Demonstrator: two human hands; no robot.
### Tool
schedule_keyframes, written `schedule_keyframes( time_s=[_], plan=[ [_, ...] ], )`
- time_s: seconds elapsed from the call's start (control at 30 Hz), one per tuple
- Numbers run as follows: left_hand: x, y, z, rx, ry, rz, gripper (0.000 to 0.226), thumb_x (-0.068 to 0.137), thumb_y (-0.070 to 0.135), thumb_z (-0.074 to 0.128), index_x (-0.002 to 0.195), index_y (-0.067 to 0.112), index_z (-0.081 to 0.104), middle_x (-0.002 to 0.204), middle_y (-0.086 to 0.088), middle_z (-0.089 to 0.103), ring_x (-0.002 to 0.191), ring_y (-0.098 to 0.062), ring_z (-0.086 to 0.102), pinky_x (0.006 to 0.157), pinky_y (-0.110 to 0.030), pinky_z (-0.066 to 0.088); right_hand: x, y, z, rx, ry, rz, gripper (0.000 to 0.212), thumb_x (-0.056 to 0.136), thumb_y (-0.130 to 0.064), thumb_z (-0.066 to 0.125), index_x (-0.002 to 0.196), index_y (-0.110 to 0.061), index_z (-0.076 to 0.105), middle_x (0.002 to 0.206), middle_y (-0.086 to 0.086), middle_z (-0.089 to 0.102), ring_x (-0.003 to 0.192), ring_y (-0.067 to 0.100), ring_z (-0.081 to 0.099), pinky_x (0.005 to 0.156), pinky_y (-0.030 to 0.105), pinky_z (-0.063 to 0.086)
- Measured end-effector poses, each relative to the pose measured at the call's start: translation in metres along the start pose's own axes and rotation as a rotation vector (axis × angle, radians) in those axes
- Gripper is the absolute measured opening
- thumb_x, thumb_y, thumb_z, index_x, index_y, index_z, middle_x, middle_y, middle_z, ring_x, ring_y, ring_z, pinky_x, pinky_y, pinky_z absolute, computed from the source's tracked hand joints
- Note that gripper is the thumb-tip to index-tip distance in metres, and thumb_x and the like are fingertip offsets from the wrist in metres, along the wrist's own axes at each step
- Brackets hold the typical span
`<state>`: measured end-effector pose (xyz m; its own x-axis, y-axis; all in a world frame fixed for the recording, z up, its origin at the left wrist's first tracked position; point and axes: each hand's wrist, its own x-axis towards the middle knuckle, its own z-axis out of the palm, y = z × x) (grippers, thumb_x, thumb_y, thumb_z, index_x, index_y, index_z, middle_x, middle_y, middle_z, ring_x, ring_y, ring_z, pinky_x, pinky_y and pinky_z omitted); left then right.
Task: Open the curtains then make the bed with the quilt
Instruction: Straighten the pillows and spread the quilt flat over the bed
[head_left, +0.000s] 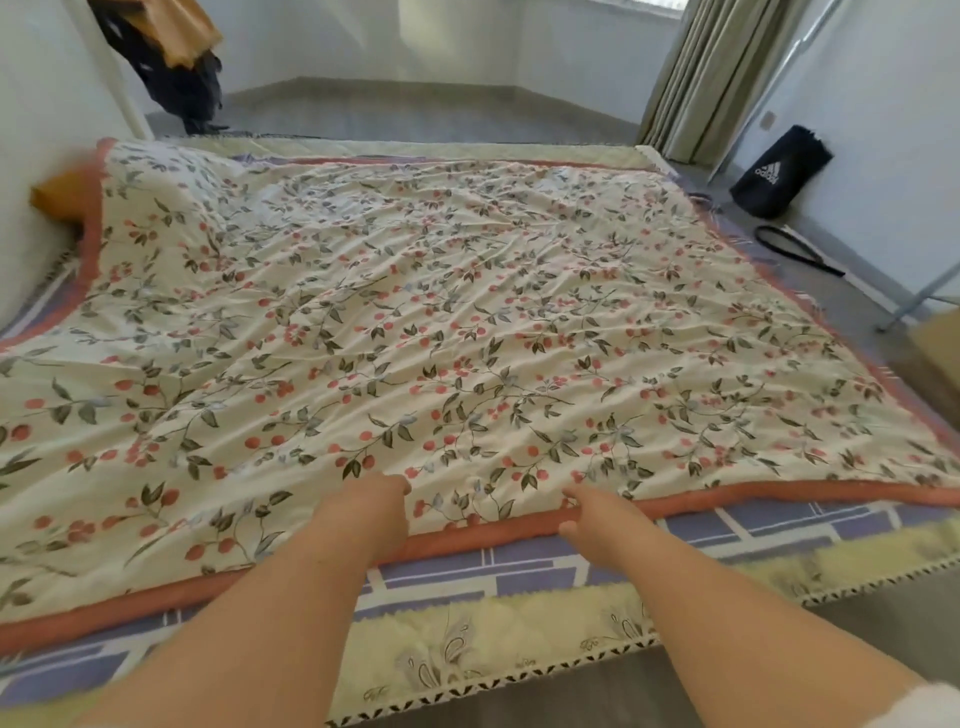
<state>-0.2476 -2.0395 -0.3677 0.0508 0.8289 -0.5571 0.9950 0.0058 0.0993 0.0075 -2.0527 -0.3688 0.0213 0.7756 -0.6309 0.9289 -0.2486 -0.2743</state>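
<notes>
Both bare forearms reach out from the bottom of the view across the near edge of the bed (519, 649), whose pale yellow skirt with a dark zigzag trim lies closest, with a lilac block-patterned sheet (545, 566) showing as a strip above it. The left hand (371, 512) lies knuckles-up on the near border of the quilt (441, 322), its fingers curled over so that the fingertips are hidden; whether it pinches the cloth or only presses on it I cannot tell. The right hand (592, 519) sits just beside it on the salmon binding, thumb under the rim and fingers on top, so it looks to be clasping that edge. Held as a pair at the middle of the near border, the hands are probably placed to tug or flatten this side so that it runs straight along the mattress. The quilt, cream with red berries and green leaves, lies spread open over nearly the whole bed, rumpled in shallow creases, rising at the far left over what seems to be a pillow (171, 171). The curtains (696, 78) hang gathered at the far right beside the bright window, so that step looks done. A black Adidas bag (779, 176) and a racket (800, 249) lie on the floor, well apart from the bed.
</notes>
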Motion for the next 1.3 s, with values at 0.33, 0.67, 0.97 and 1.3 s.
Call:
schedule_keyframes(
  time_s=[0.33, 0.67, 0.97, 1.3],
  plan=[
    [0.086, -0.007, 0.056, -0.001, -0.135, -0.003, 0.052, 0.088, 0.014, 0.046, 0.138, 0.027, 0.039, 0.128, -0.005, 0.05, 0.111, -0.026, 0.053, 0.089, -0.037, 0.051, 0.09, 0.014, 0.027, -0.114, -0.089, -0.009, 0.054, 0.095, -0.026, 0.047, 0.146, -0.027, 0.029, 0.141, 0.004, 0.046, 0.118, 0.025, 0.052, 0.094, 0.037, 0.047],
    [0.163, 0.049, 0.164, -0.048, -0.154, -0.098, 0.055, 0.08, 0.042, 0.058, 0.132, 0.028, 0.041, 0.133, 0.001, 0.044, 0.121, -0.025, 0.042, 0.098, -0.047, 0.035, 0.214, 0.094, 0.065, -0.42, -0.155, -0.091, 0.057, 0.089, -0.033, 0.051, 0.142, -0.033, 0.029, 0.144, -0.001, 0.035, 0.127, 0.027, 0.04, 0.1, 0.049, 0.038],
    [0.206, 0.084, 0.18, 0.189, -0.215, -0.298, 0.04, 0.083, 0.004, 0.048, 0.12, 0.016, 0.055, 0.137, -0.007, 0.046, 0.106, -0.027, 0.057, 0.073, -0.035, 0.043, 0.248, 0.128, 0.099, -0.664, 0.121, -0.287, 0.024, 0.077, -0.004, 0.048, 0.093, -0.017, 0.061, 0.101, 0.006, 0.06, 0.094, 0.029, 0.058, 0.069, 0.035, 0.032],
    [0.153, 0.135, 0.17, 0.274, -0.585, -0.198, 0.05, 0.091, 0.008, 0.043, 0.14, 0.013, 0.036, 0.146, -0.007, 0.037, 0.122, -0.023, 0.049, 0.094, -0.031, 0.044, 0.205, 0.163, 0.074, -0.612, -0.265, -0.242, 0.04, 0.084, -0.004, 0.045, 0.118, -0.022, 0.055, 0.116, 0.007, 0.059, 0.103, 0.028, 0.057, 0.085, 0.039, 0.037]
  ],
)
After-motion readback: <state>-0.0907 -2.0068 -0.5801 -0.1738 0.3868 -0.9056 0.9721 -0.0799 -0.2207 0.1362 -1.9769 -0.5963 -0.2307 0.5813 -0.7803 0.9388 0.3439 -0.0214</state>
